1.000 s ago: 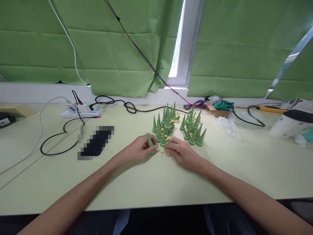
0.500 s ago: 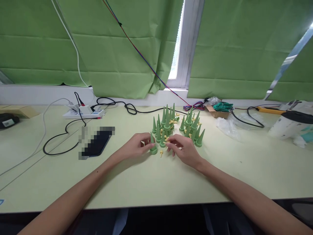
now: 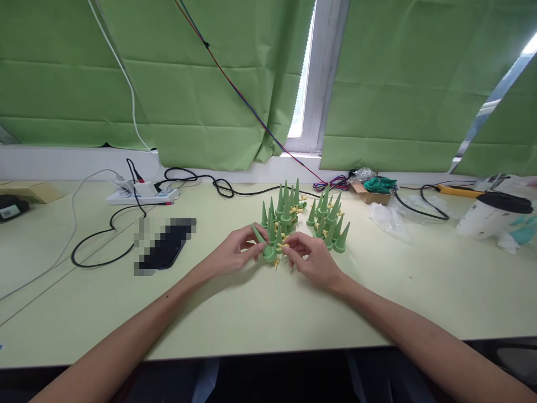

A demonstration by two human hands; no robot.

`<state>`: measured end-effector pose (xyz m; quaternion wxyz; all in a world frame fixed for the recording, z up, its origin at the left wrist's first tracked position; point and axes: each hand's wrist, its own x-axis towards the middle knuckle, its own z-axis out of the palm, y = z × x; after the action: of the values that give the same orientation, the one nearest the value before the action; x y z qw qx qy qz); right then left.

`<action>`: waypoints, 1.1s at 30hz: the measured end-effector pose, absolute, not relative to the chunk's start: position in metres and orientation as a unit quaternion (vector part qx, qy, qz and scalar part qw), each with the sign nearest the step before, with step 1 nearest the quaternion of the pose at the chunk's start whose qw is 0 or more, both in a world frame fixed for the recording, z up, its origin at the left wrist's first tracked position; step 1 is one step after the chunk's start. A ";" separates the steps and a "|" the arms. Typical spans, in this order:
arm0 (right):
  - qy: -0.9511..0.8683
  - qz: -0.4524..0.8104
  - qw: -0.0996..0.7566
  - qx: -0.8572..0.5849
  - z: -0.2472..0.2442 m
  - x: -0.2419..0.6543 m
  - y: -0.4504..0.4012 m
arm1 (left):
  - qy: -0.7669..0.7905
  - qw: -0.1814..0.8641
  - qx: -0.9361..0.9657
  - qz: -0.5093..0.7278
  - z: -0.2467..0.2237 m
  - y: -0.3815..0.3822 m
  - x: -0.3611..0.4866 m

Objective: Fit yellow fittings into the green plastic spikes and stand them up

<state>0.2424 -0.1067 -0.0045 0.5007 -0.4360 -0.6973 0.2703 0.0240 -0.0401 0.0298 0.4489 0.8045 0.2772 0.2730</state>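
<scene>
My left hand (image 3: 241,250) grips a green cone (image 3: 268,254) with a round base, tilted so its tip leans left and its base faces my other hand. In my right hand (image 3: 312,254), thumb and forefinger pinch a small yellow piece (image 3: 283,247), close to the cone's base. Another small yellow piece (image 3: 276,263) stands on the table between the hands. Just behind them is a cluster of upright green cones (image 3: 286,210) with yellow pieces among them. A second such cluster (image 3: 331,218) stands to the right, beyond my right hand.
A dark phone (image 3: 168,246), partly pixelated, lies left on the table (image 3: 251,319). Behind it is a power strip (image 3: 145,195) with cables. At the back right are a small cardboard box (image 3: 371,193), plastic bags (image 3: 388,219) and a white cup with a black lid (image 3: 490,215).
My left hand has tipped the green cone from upright to leaning left and lifted it slightly. My right hand has brought its yellow piece nearer to the cone's base.
</scene>
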 end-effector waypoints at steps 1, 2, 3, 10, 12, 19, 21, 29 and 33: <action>-0.697 0.275 0.499 -0.434 -0.005 0.242 -0.107 | 0.272 0.454 0.800 0.282 0.030 -0.040 0.024; -0.697 0.281 0.499 -0.433 -0.005 0.242 -0.106 | 0.266 0.461 0.796 0.289 0.029 -0.040 0.024; -0.695 0.287 0.498 -0.431 -0.004 0.242 -0.107 | 0.259 0.469 0.791 0.295 0.029 -0.040 0.024; -0.678 0.307 0.513 -0.428 -0.001 0.239 -0.109 | 0.236 0.513 0.766 0.307 0.030 -0.042 0.027; -0.676 0.312 0.515 -0.425 -0.001 0.239 -0.109 | 0.235 0.521 0.763 0.303 0.030 -0.043 0.028; -0.665 0.350 0.518 -0.410 -0.001 0.239 -0.108 | 0.219 0.536 0.757 0.301 0.033 -0.046 0.030; -0.662 0.358 0.519 -0.406 -0.002 0.238 -0.109 | 0.220 0.540 0.755 0.299 0.033 -0.047 0.031; -0.652 0.395 0.512 -0.396 -0.006 0.238 -0.107 | 0.216 0.547 0.747 0.308 0.031 -0.051 0.034; -0.654 0.405 0.499 -0.398 -0.005 0.239 -0.105 | 0.213 0.532 0.758 0.313 0.031 -0.053 0.033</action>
<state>0.2387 -0.1055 -0.0053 0.4993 -0.3983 -0.6544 0.4048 0.0332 -0.0533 0.0312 0.5315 0.7576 0.2133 0.3131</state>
